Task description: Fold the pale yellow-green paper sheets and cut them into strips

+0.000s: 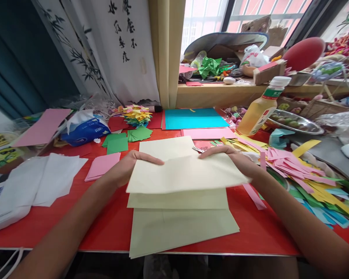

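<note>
My left hand (135,164) and my right hand (229,155) hold a pale cream sheet of paper (183,174) between them. Each has an index finger laid along the top face; the thumbs are hidden beneath. The sheet is raised and a little blurred, with its near edge toward me. Under it, more cream sheets (186,232) lie in an uneven stack that overhangs the table's front edge. Another cream sheet (168,146) shows behind. Metal scissor-like tips (198,150) poke out near my right fingers, mostly covered by paper.
Pink squares (103,164) and green squares (118,143) lie at left, near a tissue pack (85,130). Blue sheets (194,118) lie at the back. At right stand a tilted-looking bottle (258,108) and a heap of coloured paper strips (296,166) on the red tabletop (261,228).
</note>
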{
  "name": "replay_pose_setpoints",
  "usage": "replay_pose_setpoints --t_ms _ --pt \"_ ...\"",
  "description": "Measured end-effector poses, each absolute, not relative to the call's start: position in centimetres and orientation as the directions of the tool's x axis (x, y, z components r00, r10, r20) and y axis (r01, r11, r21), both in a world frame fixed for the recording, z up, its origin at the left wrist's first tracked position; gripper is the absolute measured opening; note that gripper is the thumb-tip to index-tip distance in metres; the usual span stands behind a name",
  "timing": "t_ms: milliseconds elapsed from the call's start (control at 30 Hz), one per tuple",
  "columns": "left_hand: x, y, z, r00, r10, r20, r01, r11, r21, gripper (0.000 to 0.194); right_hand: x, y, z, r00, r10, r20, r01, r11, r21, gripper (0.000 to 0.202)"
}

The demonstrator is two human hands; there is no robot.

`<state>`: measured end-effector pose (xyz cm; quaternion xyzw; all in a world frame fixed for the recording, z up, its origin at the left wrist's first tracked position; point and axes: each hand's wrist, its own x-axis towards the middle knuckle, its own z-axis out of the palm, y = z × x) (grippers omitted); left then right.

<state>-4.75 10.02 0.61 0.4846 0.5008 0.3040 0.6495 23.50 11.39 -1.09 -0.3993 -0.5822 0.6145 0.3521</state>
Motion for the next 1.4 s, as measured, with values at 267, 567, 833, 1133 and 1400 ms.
replay_pose_setpoints --t_ms 267,567,833,1133,1400 --pt "-5.9 10.7 0.1 0.269 0.941 -0.204 -0.195 0.261 0.945 0.006 23.2 11.3 -0.8 -0.346 0.938 -0.034 -0.040 -0.051 -0.998 0.019" --pt "-4.1 9.7 -1.5 0.063 0.988 0.140 -0.092 -0.134 0.987 0.018 19.4 9.7 -1.3 -0.534 0.845 0.008 -0.372 -0.226 -0.901 0.045" --pt "-5.2 8.6 1.1 0.711 0.696 0.096 0.273 -0.400 0.875 0.032 19.7 9.8 -2.7 -0.162 0.977 -0.136 -0.327 -0.183 -0.927 0.028" --pt "-1.0 11.3 1.8 0.329 0.943 0.048 0.464 -0.206 0.862 0.043 19.9 9.3 -2.5 -0.506 0.814 -0.286 -0.187 -0.428 -0.884 0.037" --pt "0.1 11.5 -0.5 0.212 0.972 0.106 0.378 -0.182 0.908 0.040 19.3 9.4 -2.7 -0.415 0.893 -0.176 -0.281 -0.310 -0.909 0.035"
